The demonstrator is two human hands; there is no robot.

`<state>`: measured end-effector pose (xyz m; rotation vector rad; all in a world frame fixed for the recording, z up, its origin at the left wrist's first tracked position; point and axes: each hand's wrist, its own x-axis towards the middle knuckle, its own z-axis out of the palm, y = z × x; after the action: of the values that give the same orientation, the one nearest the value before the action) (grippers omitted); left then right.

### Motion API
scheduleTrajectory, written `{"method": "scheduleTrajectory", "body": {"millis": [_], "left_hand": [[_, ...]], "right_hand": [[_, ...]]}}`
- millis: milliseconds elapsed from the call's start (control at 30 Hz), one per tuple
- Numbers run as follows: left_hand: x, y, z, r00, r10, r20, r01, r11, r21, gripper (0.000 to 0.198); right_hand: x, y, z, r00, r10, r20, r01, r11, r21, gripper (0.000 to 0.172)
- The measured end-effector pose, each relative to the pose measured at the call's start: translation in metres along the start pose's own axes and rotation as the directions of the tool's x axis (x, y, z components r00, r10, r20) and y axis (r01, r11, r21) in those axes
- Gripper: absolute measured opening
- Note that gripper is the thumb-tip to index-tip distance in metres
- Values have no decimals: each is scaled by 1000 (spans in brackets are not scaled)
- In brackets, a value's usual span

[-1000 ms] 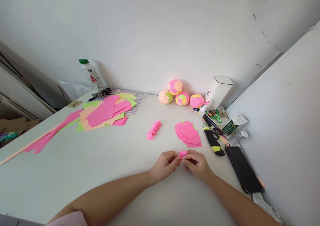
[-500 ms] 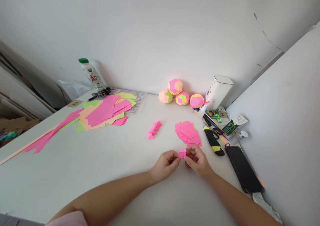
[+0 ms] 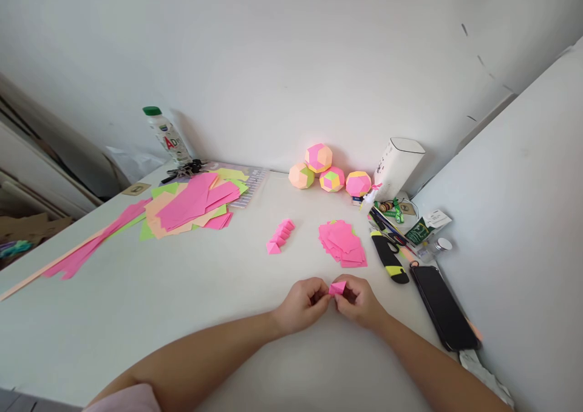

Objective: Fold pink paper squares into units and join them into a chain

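A small folded piece of pink paper [image 3: 337, 288] is pinched between my two hands, low over the table. My left hand [image 3: 304, 304] grips its left corner with thumb and fingers. On the other side, my right hand [image 3: 359, 301] holds it, fingers curled behind and thumb in front. Just beyond my hands lies a loose pile of pink paper pieces [image 3: 342, 242], with a bit of green at its back edge. To the left of that pile, several folded pink paper units [image 3: 280, 237] stand nested in a slanting row.
Paper balls [image 3: 319, 158] are stacked by the wall, beside a white container [image 3: 401, 164]. A black-and-yellow cutter [image 3: 390, 258] and a phone [image 3: 445, 307] lie at right. Coloured paper sheets [image 3: 191, 202] and a bottle [image 3: 167, 136] occupy the left back; long strips [image 3: 98, 242] extend leftward.
The pink paper has turned in my fingers and now shows a pointed, slanted shape. My right hand has come slightly down and nearer to my left.
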<state>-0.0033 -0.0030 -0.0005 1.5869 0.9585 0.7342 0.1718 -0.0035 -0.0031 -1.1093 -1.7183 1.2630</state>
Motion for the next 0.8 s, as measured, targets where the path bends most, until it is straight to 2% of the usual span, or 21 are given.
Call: {"method": "scheduleTrajectory", "body": {"millis": [267, 400, 467, 533, 633, 800], "left_hand": [[0, 3, -3, 997, -71, 14, 72, 985, -159, 20], [0, 2, -5, 997, -78, 19, 80, 974, -210, 22], [0, 2, -5, 997, -69, 28, 74, 974, -213, 22], [0, 2, -5, 997, -58, 41, 65, 973, -220, 22], [0, 2, -6, 997, -48, 63, 62, 970, -235, 23], [0, -1, -6, 997, -56, 58, 67, 975, -212, 31]], "right_hand": [[1, -8, -3, 996, 89, -13, -86, 982, 167, 7], [-1, 1, -2, 992, 30, -122, 1, 970, 244, 5], [-3, 4, -1, 986, -70, -150, 95, 981, 166, 20], [-4, 4, 0, 973, -196, -121, 200, 979, 25, 29], [-4, 2, -1, 948, -306, -85, 294, 947, -129, 23], [0, 1, -2, 941, -310, -135, 287, 944, -162, 17]]}}
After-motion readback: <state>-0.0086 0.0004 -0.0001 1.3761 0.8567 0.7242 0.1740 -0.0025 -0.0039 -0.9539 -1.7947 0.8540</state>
